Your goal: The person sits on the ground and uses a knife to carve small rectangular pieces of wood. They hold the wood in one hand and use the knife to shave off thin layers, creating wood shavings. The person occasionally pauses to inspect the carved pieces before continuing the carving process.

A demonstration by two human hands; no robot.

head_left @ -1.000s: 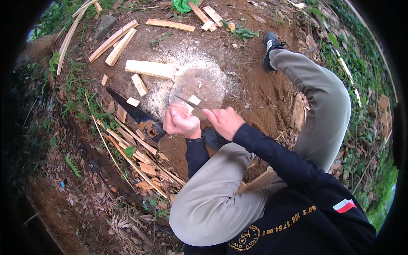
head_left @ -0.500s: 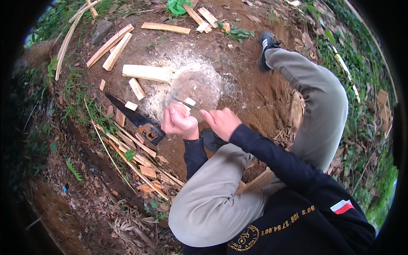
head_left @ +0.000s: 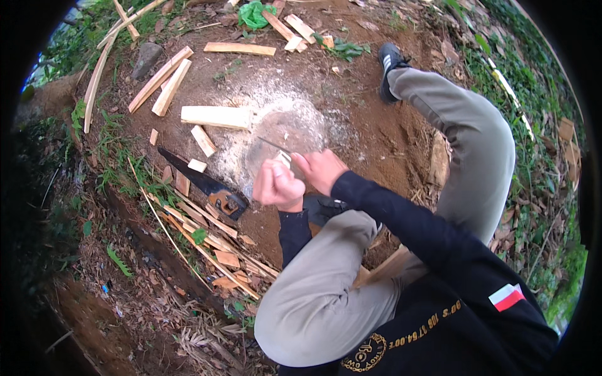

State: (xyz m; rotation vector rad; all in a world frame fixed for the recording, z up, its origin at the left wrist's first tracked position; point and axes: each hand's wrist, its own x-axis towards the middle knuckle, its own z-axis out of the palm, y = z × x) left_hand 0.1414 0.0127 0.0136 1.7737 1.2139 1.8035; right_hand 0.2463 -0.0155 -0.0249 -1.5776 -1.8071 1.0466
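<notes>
In front of my bent leg, my left hand is closed around a small pale piece of wood, whose end sticks out above the fingers. My right hand grips a knife; its handle is mostly hidden in the fist. The narrow dark knife blade points up and left, crossing over the wood's end, and the two hands almost touch. Beneath them lies a round patch of ground dusted with sawdust. A thick pale wooden board rests at its far left edge.
A handsaw with a brown handle lies left of my hands. Wood strips are piled nearer, with more planks scattered farther off. A green plastic bag sits at the far edge. My shoe stands far right.
Both hands have shifted slightly right in the picture, with the right hand now closer to the left. The knife blade still lies across the wood piece.
</notes>
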